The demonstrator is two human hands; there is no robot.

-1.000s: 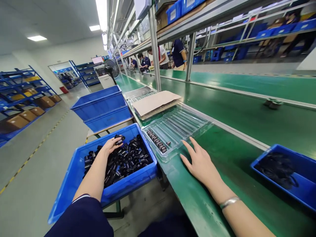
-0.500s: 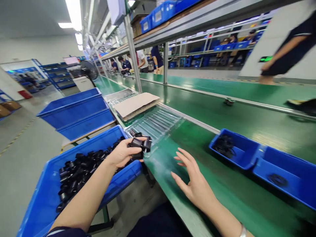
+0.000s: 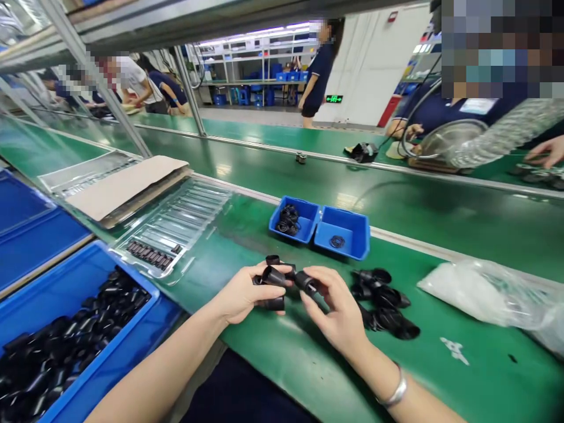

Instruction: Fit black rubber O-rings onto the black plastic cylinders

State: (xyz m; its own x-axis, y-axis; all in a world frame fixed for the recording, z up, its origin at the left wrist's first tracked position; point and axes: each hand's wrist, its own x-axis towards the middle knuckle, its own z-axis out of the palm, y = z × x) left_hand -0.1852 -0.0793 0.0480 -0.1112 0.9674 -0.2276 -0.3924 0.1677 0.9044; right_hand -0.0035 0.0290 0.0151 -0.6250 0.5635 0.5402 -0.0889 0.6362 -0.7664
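Several short black plastic tubes [image 3: 274,276] are bunched in my left hand [image 3: 243,295], its fingers and thumb closed round them. My right hand [image 3: 337,305] pinches one black tube [image 3: 305,281] just right of that bunch, over the green work surface [image 3: 282,364]. To the right of my right hand lies a loose heap of black cup-like parts [image 3: 388,308]. Beyond my hands stand two small blue bins: the left bin [image 3: 282,235] holds black rings or coils [image 3: 288,220], the right bin [image 3: 352,249] a few thin black rings [image 3: 337,241].
A large blue crate [image 3: 150,282] of black tubes stands at lower left. Behind it lie a clear ribbed tray [image 3: 189,205] with small dark parts and a cardboard sheet [image 3: 132,182]. At right are a plastic bag [image 3: 471,294] and a white piece [image 3: 455,351]. A co-worker [image 3: 480,117] sits opposite.
The view has swung right. My left hand has carried the black tubes from beside the crate to over the green surface. My right hand, open and bare before, now grips one tube.
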